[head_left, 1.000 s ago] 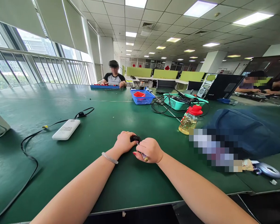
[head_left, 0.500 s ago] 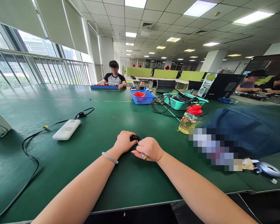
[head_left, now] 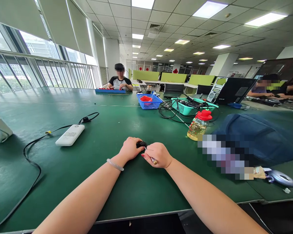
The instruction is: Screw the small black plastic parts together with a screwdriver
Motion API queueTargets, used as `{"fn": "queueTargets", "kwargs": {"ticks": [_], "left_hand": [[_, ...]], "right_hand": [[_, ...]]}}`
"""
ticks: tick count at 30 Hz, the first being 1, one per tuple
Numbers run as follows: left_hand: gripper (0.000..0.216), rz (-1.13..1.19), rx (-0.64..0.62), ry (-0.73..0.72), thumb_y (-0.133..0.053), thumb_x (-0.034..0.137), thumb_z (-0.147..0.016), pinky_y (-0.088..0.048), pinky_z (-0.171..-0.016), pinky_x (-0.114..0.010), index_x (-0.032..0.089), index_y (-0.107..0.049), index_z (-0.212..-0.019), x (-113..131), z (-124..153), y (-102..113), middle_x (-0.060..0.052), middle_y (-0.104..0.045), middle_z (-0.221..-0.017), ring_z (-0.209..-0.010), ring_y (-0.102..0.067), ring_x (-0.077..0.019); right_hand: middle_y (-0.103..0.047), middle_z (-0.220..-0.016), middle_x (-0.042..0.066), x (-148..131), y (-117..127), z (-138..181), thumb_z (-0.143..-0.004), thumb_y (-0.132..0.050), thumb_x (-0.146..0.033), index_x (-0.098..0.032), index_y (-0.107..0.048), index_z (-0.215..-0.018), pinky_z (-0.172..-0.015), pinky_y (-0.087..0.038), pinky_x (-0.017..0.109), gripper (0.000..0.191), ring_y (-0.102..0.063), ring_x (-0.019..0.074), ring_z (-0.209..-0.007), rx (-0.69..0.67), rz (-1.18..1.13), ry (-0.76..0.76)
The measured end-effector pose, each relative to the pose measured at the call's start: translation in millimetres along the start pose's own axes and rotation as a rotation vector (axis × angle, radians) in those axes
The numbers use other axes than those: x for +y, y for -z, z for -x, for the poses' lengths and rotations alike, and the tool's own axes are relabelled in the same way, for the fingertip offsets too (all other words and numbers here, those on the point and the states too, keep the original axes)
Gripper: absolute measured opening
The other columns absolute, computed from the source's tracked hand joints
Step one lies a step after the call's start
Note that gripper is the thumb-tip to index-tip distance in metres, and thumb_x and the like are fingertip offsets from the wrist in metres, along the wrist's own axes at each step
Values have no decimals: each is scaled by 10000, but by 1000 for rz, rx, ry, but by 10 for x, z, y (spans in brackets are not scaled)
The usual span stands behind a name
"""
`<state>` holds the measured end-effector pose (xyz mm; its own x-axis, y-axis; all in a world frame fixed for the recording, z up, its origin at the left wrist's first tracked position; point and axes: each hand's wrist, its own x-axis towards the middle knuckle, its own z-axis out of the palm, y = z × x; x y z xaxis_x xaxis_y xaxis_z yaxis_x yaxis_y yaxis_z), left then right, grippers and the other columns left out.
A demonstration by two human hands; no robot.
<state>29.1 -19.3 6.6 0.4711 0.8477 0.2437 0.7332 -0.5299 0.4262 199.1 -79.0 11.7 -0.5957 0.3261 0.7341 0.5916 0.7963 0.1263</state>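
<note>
Near the middle of the green table, my left hand (head_left: 130, 148) is closed around a small black part (head_left: 142, 144) with a rough, ridged-looking top and presses it against the tabletop. My right hand (head_left: 160, 154) is closed on a slim screwdriver (head_left: 154, 161). Its brass-coloured end sticks out below my fingers, and the thin metal shaft points up and left to the black part's right side. Whether the tip sits in a screw is too small to tell. My left fingers cover much of the part.
A white power bank (head_left: 70, 135) and black cable (head_left: 36, 164) lie left. At right are a red-lidded bottle (head_left: 199, 126) and dark blue bag (head_left: 256, 138). Farther back stand a blue basket (head_left: 149, 103) and green basket (head_left: 185, 110). A person (head_left: 119, 79) sits opposite behind a blue tray (head_left: 109, 91).
My right hand has shifted slightly and the screwdriver's brass end has swung a little right and up. My left hand stays put. The person opposite has drawn one hand in towards the tray.
</note>
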Motion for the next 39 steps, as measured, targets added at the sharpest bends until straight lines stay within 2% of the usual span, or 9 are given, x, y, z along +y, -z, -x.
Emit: {"fn": "queueTargets", "kwargs": {"ticks": [16, 24, 39], "left_hand": [[299, -15, -14, -7, -633, 342, -808, -452, -981, -386, 210, -704, -1067, -20, -3, -20, -60, -712, -1073, -1089, -557, -275], [298, -11, 4, -38, -663, 334, -784, -442, -993, -391, 216, -713, -1053, -82, -28, -69, -61, -719, -1078, -1076, -572, -273], [302, 2, 27, -31, -668, 359, -782, -442, -994, -407, 211, -714, -1042, -96, -18, -80, -68, -722, -1034, -1098, -554, -286]], "right_hand": [[-464, -542, 1, -3, 12, 7, -946, -437, -267, -194, -526, -551, -536, -243, 295, 411, -361, 125, -502, -43, 63, 33], [-460, -519, -7, -27, 27, -28, -940, -437, -244, -187, -512, -528, -520, -244, 284, 423, -349, 122, -495, 39, 85, 79], [-439, -512, -12, -9, 27, -25, -931, -452, -257, -188, -511, -512, -514, -237, 269, 429, -321, 115, -483, 19, 76, 11]]}}
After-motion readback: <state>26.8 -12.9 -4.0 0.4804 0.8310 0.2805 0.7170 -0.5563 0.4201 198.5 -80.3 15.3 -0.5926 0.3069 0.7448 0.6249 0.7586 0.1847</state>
